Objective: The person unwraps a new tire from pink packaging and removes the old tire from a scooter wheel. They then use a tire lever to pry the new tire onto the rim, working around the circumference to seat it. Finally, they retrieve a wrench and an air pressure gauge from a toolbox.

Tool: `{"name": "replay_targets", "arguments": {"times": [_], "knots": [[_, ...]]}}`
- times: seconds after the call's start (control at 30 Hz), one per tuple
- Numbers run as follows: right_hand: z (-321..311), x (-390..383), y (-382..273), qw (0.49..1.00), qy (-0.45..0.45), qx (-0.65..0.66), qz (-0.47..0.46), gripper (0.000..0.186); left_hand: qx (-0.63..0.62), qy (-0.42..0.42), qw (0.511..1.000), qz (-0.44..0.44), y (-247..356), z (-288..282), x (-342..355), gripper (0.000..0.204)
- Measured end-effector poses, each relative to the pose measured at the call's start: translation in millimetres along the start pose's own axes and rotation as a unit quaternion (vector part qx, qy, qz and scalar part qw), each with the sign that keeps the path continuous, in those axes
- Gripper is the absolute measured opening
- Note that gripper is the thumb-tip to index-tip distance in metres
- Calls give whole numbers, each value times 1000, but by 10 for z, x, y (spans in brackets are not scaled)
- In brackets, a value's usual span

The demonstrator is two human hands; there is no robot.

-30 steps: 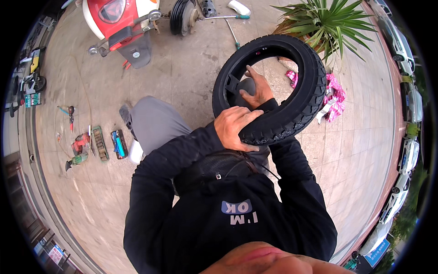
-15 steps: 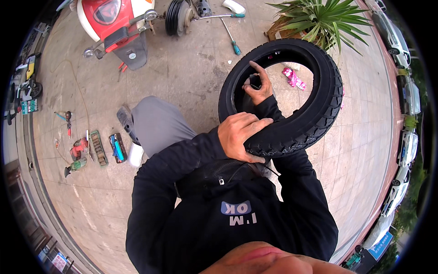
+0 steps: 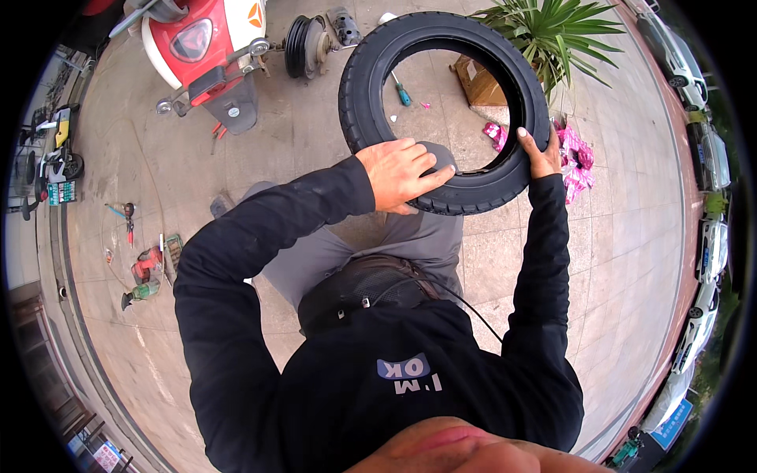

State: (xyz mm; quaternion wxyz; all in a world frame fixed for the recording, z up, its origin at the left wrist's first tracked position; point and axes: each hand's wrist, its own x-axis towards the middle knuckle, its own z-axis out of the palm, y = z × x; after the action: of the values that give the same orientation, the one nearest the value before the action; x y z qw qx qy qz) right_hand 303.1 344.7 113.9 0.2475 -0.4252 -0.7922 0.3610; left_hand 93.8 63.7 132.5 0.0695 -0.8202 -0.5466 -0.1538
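Both of my hands hold a black rubber tyre (image 3: 361, 94), raised in front of my knees with its open ring facing up toward me. My left hand (image 3: 404, 175) grips the near left part, thumb along the inner bead and fingers over the tread and sidewall. At the right side, my right hand (image 3: 542, 154) clasps the tyre with its thumb on the inner edge; most of its fingers are hidden behind the rubber. No rim sits inside the tyre. Through its opening show a teal-handled screwdriver (image 3: 403, 94) and part of a cardboard box.
A red and white scooter (image 3: 177, 59) stands at the far left, a wheel hub (image 3: 306, 46) beside it. A spiky plant (image 3: 556, 35) grows from the cardboard box (image 3: 482, 85). Pink wrapping (image 3: 579, 162) lies right of the tyre. Red and green power tools (image 3: 147, 264) rest on the left floor.
The tyre has moved up and left, away from my body, and its ring now faces me more fully. My right hand has gone from inside the ring to its right side.
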Motion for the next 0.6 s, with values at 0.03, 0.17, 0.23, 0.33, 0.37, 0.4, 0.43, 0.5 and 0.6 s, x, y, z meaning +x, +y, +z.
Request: {"name": "replay_targets", "arguments": {"times": [0.03, 0.17, 0.23, 0.33, 0.37, 0.4, 0.43, 0.5, 0.6], "knots": [[22, 111, 40, 998, 46, -39, -2, 129, 18, -11, 1000, 14, -50, -38, 102, 97], [376, 204, -49, 995, 87, -7, -55, 121, 95, -84, 992, 21, -188, -70, 283, 92], [585, 346, 254, 990, 119, 41, -67, 115, 122, -97, 988, 19, -197, -130, 327, 91], [792, 278, 317, 988, 131, 74, -33, 117, 116, -112, 987, -14, -172, -40, 220, 91], [812, 282, 320, 984, 154, 78, -44, 117, 96, -58, 993, -30, -197, -34, 159, 91], [842, 283, 358, 979, 177, 84, -52, 117, 74, -7, 996, -44, -195, -182, 144, 91], [823, 289, 407, 974, 204, 84, -61, 118, 50, 50, 996, -54, -236, -313, 147, 91], [713, 285, 336, 968, 204, 131, -63, 117, 106, 200, 963, -147, -396, -667, -15, 90], [642, 342, 346, 969, 202, 117, -80, 115, 41, 459, 830, -315, -1007, -943, -534, 76]]}}
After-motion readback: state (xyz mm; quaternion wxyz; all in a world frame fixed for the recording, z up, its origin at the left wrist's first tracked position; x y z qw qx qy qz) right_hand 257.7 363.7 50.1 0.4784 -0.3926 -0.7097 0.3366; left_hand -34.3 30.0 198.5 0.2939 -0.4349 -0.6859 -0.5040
